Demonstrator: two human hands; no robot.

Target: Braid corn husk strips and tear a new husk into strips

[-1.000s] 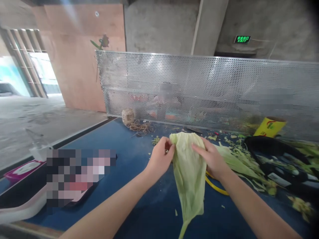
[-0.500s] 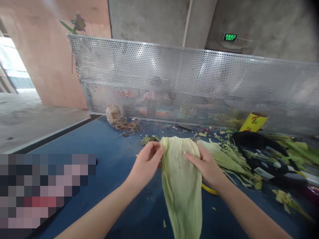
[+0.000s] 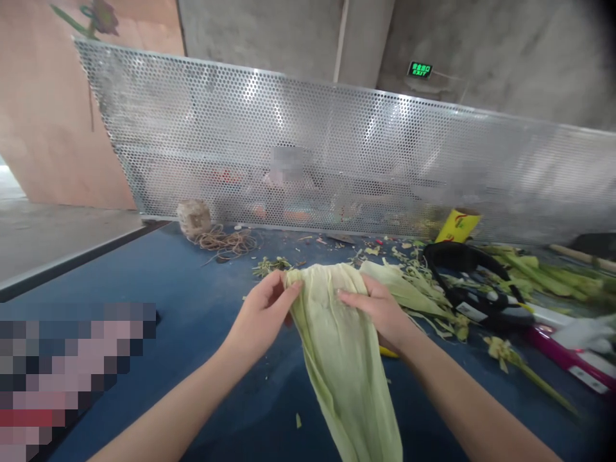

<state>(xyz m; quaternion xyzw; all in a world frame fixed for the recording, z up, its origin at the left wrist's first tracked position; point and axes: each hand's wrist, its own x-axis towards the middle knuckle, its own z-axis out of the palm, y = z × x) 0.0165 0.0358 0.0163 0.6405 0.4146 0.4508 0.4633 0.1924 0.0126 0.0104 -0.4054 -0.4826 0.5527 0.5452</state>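
Observation:
A wide, pale green corn husk [image 3: 337,346] hangs down over the blue table [image 3: 192,359], its top edge gathered and folded over. My left hand [image 3: 267,308] pinches the upper left corner between thumb and fingers. At the upper right edge, my right hand [image 3: 378,308] is closed on the husk, thumb lying on its front and the other fingers mostly hidden behind it. Under my right hand a bit of a yellow object [image 3: 387,351] shows, too covered to name.
Along the back stand a twine roll [image 3: 194,218] with loose strands and a perforated metal screen [image 3: 231,128]. To the right lie husk strips [image 3: 414,289], a black headband-like device [image 3: 474,282], a yellow tube [image 3: 458,226], green stalks [image 3: 534,269] and a magenta-edged box [image 3: 568,353].
The view has turned right, so the background slides left. Both hands keep hold of the husk; its lower end now slants further right.

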